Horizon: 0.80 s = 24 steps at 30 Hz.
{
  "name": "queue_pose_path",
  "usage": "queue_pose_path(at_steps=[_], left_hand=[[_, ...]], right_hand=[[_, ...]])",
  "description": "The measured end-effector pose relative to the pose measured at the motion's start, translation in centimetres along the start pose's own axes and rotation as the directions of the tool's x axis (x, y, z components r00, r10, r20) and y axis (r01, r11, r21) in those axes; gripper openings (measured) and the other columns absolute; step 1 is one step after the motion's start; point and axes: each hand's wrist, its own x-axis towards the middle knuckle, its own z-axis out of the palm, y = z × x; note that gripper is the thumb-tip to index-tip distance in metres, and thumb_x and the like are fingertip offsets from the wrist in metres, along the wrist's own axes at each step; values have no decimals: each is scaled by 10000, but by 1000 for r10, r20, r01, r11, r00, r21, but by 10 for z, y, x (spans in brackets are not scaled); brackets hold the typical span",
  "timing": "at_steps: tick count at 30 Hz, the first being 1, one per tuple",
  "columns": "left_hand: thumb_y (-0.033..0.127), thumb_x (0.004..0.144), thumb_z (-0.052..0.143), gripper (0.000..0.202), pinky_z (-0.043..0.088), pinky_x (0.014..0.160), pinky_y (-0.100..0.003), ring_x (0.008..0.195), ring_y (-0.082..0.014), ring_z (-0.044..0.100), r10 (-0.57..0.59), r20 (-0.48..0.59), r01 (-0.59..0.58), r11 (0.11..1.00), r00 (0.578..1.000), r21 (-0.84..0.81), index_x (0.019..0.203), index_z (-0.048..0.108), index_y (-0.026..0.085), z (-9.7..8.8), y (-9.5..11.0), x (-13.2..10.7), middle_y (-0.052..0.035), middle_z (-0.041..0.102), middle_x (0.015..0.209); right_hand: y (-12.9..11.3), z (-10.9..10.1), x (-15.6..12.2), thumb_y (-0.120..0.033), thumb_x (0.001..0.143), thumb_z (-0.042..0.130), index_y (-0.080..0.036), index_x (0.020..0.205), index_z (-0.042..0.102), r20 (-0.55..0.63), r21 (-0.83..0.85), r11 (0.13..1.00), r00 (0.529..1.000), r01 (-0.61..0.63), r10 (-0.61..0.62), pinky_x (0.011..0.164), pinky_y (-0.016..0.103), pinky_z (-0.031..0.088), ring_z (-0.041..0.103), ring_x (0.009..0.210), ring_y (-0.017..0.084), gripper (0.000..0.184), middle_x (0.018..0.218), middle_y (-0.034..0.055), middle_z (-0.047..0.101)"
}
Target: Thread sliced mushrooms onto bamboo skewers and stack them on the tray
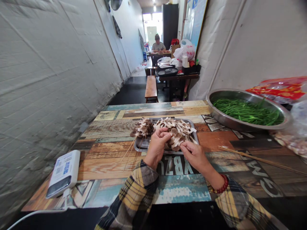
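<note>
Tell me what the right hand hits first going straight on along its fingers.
Right hand would likely meet the mushrooms first, right at its tips; depth beyond them is unclear.

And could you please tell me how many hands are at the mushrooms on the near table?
2: the left hand at the front of the mushrooms, and the right hand beside it, further right. No others show there.

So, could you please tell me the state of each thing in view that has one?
Left hand: fingers curled at the mushrooms, grip unclear
Right hand: pinching a mushroom edge
Mushrooms: heaped
Tray: partly covered
Left skewers: ends in a mushroom clump
Right sticks: lying loose
Basin: holding green stalks
White device: plugged in
Bench: upright
Ceiling light: lit
</note>
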Motion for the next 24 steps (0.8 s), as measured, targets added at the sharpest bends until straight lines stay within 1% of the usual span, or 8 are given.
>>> queue_pose_path(at_steps=[3, 8, 11, 13, 15, 19, 21, 24], left_hand=[[221, 580, 795, 371, 378, 547, -190, 505, -57, 509, 4, 50, -8, 998, 999, 65, 892, 610, 138, 2, 2, -1, 47, 604, 601], [296, 632, 773, 306, 389, 567, -189, 601, -73, 530, 0, 74, -7, 994, 997, 106, 866, 667, 131, 1, 2, -1, -4, 631, 723], [389, 682, 734, 281, 372, 541, -195, 572, -75, 491, -52, 162, 26, 987, 985, 160, 778, 678, 131, 0, -2, -2, 6, 591, 668], [419, 674, 736, 300, 366, 536, -199, 562, -79, 475, -81, 186, 46, 981, 979, 188, 725, 673, 131, 1, -4, -3, 11, 569, 636], [416, 647, 756, 303, 358, 532, -198, 559, -79, 463, -79, 158, 48, 981, 984, 190, 699, 672, 130, 1, -4, -3, 14, 558, 624], [412, 643, 758, 298, 332, 517, -189, 545, -67, 415, -22, 95, 8, 989, 995, 148, 668, 662, 130, 0, -1, -1, 29, 522, 598], [420, 666, 740, 305, 328, 519, -186, 545, -63, 397, 1, 94, -13, 991, 996, 131, 655, 648, 129, 0, 1, -1, 36, 498, 588], [433, 669, 732, 321, 330, 523, -188, 546, -63, 396, -14, 96, 0, 989, 995, 146, 656, 637, 127, 0, 0, -1, 40, 484, 580]], right_hand=[[1, 0, 0, -298, 908, 453, -196, 711, 579, 7, 13, 1000, 1000, -8, 8, 501, 226, 377, 530, 517, 136, 255, 540, -16, 554], [2, 0, 1, -303, 903, 457, -194, 729, 577, -4, 52, 998, 999, -34, 34, 479, 218, 368, 521, 510, 133, 237, 532, -21, 537], [1, 0, 1, -299, 900, 462, -195, 722, 578, -9, 48, 998, 999, -37, 37, 480, 217, 373, 531, 513, 134, 237, 529, -20, 544], [0, 0, 1, -291, 898, 467, -193, 718, 585, -12, 39, 999, 999, -33, 33, 486, 220, 381, 543, 518, 136, 236, 535, -15, 560], [0, 0, 1, -285, 895, 475, -189, 732, 604, -8, 38, 999, 1000, -30, 30, 495, 222, 390, 556, 526, 139, 229, 548, -9, 580], [2, 1, 0, -283, 898, 483, -176, 801, 649, 17, 55, 998, 999, -34, 33, 518, 222, 411, 590, 567, 147, 220, 599, 7, 625], [3, 1, 0, -284, 902, 479, -173, 818, 659, 17, 61, 998, 999, -28, 27, 548, 224, 429, 606, 600, 150, 228, 648, 19, 654], [4, 2, 0, -283, 909, 470, -175, 824, 661, 20, 61, 998, 1000, -9, 7, 573, 226, 436, 610, 612, 148, 235, 662, 18, 662]])
